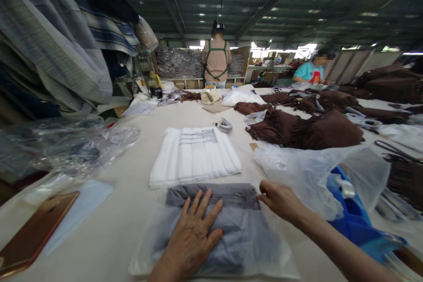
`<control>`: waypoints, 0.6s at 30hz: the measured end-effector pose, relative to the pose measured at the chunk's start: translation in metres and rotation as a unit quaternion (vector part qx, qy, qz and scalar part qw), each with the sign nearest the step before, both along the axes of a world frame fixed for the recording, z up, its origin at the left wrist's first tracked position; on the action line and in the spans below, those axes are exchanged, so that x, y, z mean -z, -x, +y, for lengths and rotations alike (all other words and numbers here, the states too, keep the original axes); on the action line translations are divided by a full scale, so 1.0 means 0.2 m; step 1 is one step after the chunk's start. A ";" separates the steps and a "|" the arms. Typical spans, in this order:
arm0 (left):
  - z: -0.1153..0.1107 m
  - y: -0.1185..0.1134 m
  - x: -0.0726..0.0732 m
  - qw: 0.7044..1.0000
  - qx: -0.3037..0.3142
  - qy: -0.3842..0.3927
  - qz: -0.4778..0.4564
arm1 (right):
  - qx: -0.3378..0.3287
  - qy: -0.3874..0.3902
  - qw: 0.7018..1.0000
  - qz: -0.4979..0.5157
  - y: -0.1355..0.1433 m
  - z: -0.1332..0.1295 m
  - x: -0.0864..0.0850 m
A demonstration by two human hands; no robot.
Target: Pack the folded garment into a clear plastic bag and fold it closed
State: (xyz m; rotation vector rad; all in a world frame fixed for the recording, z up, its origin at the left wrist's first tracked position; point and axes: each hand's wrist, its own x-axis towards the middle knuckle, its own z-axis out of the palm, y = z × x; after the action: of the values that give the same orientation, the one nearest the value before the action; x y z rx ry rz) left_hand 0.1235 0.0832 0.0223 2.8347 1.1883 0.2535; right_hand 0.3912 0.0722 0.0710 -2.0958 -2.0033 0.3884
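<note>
A folded dark grey cloth [238,229] lies in a clear plastic bag [280,251] at the table's front. My left hand [194,229] rests flat on the bag, its fingers spread. At the bag's upper right corner is my right hand [276,198], its fingers curled together; whatever they pinch is too small to make out. Just beyond the bag sits a folded white cloth [198,154] with grey stripes. A grey coiled strap or tape [224,125] lies behind the white cloth.
A phone [38,233] and crumpled plastic [89,145] lie left. On the right are a blue tool [350,207] partly under plastic [297,167], and brown fringed cloths [307,128]. Garments [49,31] hang upper left. Two people [216,59] are farther back.
</note>
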 end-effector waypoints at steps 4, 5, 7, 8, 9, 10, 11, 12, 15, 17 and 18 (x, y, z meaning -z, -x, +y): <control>0.00 -0.02 -0.02 1.000 -0.009 0.027 0.013 | -0.090 -0.236 0.967 -0.029 0.18 -0.25 0.17; 0.00 -0.02 -0.03 0.999 -0.012 0.031 0.019 | -0.127 -0.269 0.953 -0.051 0.23 -0.30 0.23; 0.01 -0.01 -0.06 0.999 -0.008 0.041 0.032 | -0.166 -0.283 0.940 -0.090 0.30 -0.35 0.33; 0.01 0.02 -0.08 0.998 -0.005 0.045 0.041 | -0.169 -0.274 0.942 -0.097 0.31 -0.36 0.36; 0.02 0.06 -0.10 0.998 -0.005 0.047 0.052 | -0.166 -0.263 0.946 -0.094 0.32 -0.37 0.39; 0.03 0.10 -0.11 0.997 -0.011 0.046 0.061 | -0.162 -0.252 0.950 -0.086 0.32 -0.37 0.40; 0.03 0.16 -0.12 0.997 -0.025 0.042 0.067 | -0.160 -0.245 0.953 -0.074 0.32 -0.36 0.40; 0.04 0.21 -0.12 0.996 -0.050 0.039 0.069 | -0.158 -0.240 0.956 -0.062 0.32 -0.36 0.40; 0.04 0.35 -0.09 0.987 -0.141 0.063 0.046 | -0.148 -0.223 0.963 -0.029 0.32 -0.35 0.38; 0.04 0.40 -0.03 0.981 -0.169 0.089 0.013 | -0.147 -0.195 0.970 0.002 0.32 -0.36 0.33; 0.04 0.42 0.01 0.981 -0.173 0.090 -0.006 | -0.146 -0.180 0.972 0.025 0.32 -0.37 0.30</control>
State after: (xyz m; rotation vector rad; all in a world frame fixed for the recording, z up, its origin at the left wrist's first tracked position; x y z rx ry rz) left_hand 0.0402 0.0916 0.0206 2.4583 1.6085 0.1665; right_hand 0.3282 -0.0028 0.0115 -1.5687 -2.1640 0.1096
